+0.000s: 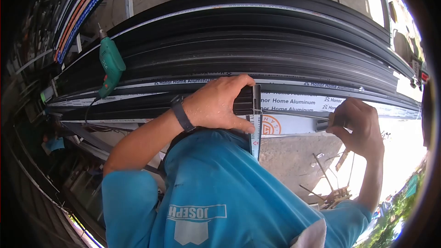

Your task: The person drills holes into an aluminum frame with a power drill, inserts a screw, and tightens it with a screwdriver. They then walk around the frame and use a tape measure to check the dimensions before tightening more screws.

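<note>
My left hand (pixel 220 103), with a dark band on its wrist, grips the end of a black aluminium profile (pixel 243 101), fingers over the far edge and thumb at the near side. An upright black piece with a printed strip (pixel 256 128) stands across that end, beside my thumb. My right hand (pixel 356 126) is closed around the dark handle of a screwdriver (pixel 327 122). Its thin metal shaft points left, and the tip reaches the upright piece near my left fingers. The exact contact of the tip is too small to tell.
A green power drill (pixel 110 64) lies on long black profiles (pixel 275 48) at the left. Film-covered profiles (pixel 294 102) run beneath my hands. Bundled profiles with orange and blue edges (pixel 85 11) are at the upper left. Thin rods (pixel 324 172) and wooden pieces stand below my right hand.
</note>
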Available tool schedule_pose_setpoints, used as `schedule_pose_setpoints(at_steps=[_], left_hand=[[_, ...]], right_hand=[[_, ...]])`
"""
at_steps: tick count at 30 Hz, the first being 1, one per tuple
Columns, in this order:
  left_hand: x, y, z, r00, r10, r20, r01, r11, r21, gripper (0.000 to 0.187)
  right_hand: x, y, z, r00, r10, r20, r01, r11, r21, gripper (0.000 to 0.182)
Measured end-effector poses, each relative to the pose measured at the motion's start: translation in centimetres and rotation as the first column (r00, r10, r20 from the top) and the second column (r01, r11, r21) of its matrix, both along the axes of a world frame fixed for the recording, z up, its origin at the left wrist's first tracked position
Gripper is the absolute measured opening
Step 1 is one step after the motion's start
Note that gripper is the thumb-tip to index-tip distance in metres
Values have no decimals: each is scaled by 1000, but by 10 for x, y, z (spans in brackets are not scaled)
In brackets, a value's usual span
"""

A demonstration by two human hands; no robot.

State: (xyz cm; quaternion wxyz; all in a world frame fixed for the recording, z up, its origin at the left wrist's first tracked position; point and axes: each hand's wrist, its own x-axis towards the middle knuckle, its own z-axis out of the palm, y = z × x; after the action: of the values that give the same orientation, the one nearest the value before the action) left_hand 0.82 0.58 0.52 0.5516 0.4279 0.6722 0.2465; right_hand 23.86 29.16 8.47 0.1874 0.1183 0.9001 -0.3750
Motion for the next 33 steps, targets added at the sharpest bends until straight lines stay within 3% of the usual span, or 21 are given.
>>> schedule_pose_setpoints(at_steps=[2,3,6,7,8,10,12,13,16,17,18,20,21,24,25,28,29,30,31,32,33], left_hand=[[-1,4,3,1000,-11,4,11,1000,-29,93],[-1,4,4,1000,-21,4,21,999,-46,94],[4,-1,-5,998,-12,-62,17,997,74,94],[5,0,-2,996,-28,-86,34,997,67,94],[4,1,3,993,-39,-115,46,997,60,94],[1,6,7,994,-39,-101,41,999,18,93],[1,6,9,1000,-3,-14,2,998,-61,92],[0,5,8,1000,-4,-17,3,999,-43,92],[2,5,3,1000,-5,-24,5,1000,-2,92],[1,6,3,1000,-11,-26,11,1000,-6,92],[1,6,4,999,-24,-27,24,1000,-11,93],[3,4,4,1000,-21,-21,21,1000,1,94],[2,5,4,1000,-14,-22,14,1000,11,94],[1,8,10,1000,3,-11,-4,995,-104,95],[1,9,11,1000,3,-10,-4,994,-106,95],[3,11,12,1000,12,20,-10,992,-123,95],[1,13,12,999,20,34,-15,991,-133,95],[-1,13,13,998,20,51,-12,989,-148,95],[0,9,12,999,10,52,-3,991,-131,96],[0,7,9,999,-6,52,12,995,-104,96],[-1,9,7,999,-18,45,21,998,-66,97]], right_hand=[[8,-8,-7,975,102,-199,-56,972,227,28],[10,-9,-7,989,30,-147,-8,990,144,24],[7,6,-16,953,-1,302,76,968,-239,30],[3,10,-21,920,1,391,136,937,-322,36],[1,13,-22,903,20,428,137,934,-331,32],[-1,7,-6,976,-25,218,94,946,-310,30],[15,0,-20,994,8,-112,-10,1000,-10,34],[15,-3,-22,939,196,-281,-105,945,309,34],[18,-2,-26,943,231,-241,-151,939,309,33],[17,0,-28,993,78,-86,-76,997,20,34],[12,9,-28,971,85,225,-37,977,-209,38],[-8,17,-27,892,105,440,69,930,-361,40],[-6,16,-30,906,66,417,74,947,-312,36],[2,16,-24,999,31,36,-22,973,-229,32],[13,14,-38,971,115,-211,-116,993,9,33],[21,7,-47,900,308,-307,-185,910,370,35],[21,4,-49,946,196,-259,-149,970,191,37],[19,7,-48,992,118,-41,-121,990,-74,37],[12,13,-44,953,76,293,18,952,-307,36],[-1,18,-41,800,106,590,224,860,-458,34],[-7,21,-41,716,161,679,255,845,-470,26]])
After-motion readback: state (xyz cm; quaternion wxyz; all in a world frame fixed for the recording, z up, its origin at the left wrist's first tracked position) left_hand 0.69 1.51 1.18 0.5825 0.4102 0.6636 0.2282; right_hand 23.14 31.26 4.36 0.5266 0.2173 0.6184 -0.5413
